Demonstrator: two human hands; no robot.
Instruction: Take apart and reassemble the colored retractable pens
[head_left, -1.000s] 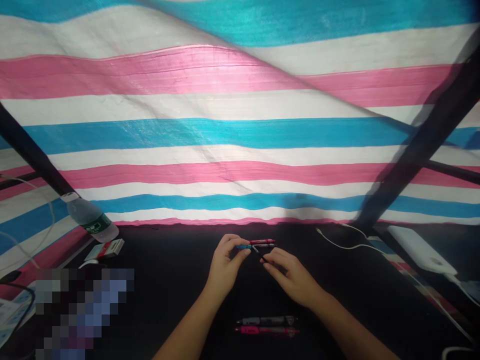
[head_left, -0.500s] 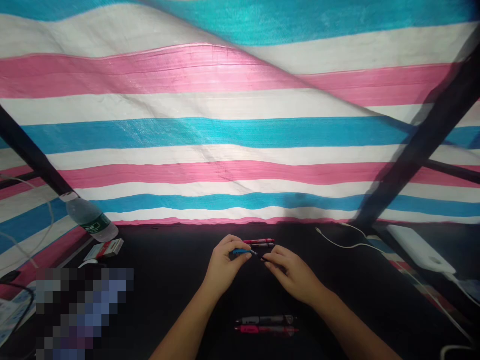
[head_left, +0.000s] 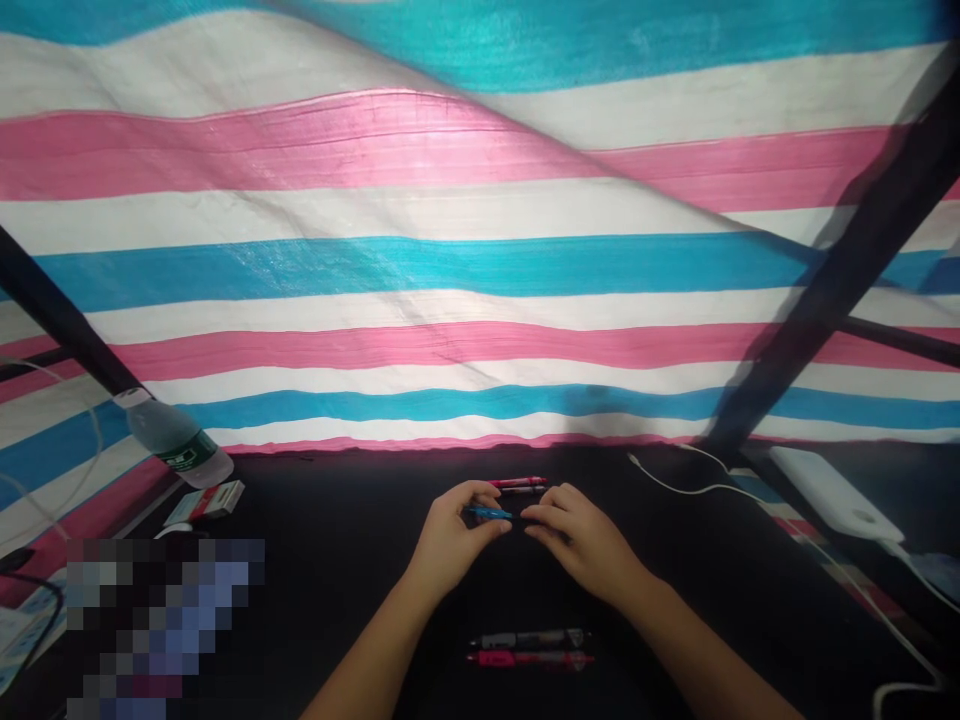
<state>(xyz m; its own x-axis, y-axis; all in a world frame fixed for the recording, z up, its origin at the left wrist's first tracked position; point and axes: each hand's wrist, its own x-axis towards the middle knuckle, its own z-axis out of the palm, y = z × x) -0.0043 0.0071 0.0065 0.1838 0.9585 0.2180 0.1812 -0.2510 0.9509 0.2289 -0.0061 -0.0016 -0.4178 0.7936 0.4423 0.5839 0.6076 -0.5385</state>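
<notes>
Over the black tabletop, my left hand [head_left: 451,545] pinches a blue pen [head_left: 489,512] between thumb and fingers, its barrel pointing toward the right. Facing it closely, my right hand [head_left: 589,548] has thumb and fingers closed on a small dark piece at the pen's right end. Whether that piece is joined to the blue barrel is too small to tell. Just behind the hands lies a red pen [head_left: 521,482] with a darker one against it, both partly hidden. Nearer me, a grey-black pen [head_left: 529,639] and a pink pen [head_left: 525,659] lie side by side.
A plastic bottle [head_left: 176,440] leans at the back left, beside a small box [head_left: 214,502]. A blurred patch [head_left: 172,620] covers the left front. On the right are a white power bank [head_left: 836,495] and a white cable [head_left: 694,492]. A striped sheet [head_left: 465,270] hangs behind.
My hands have come slightly closer together. The clear-grey length that showed between the blue barrel and my right fingers is no longer visible. The pens on the table have stayed put.
</notes>
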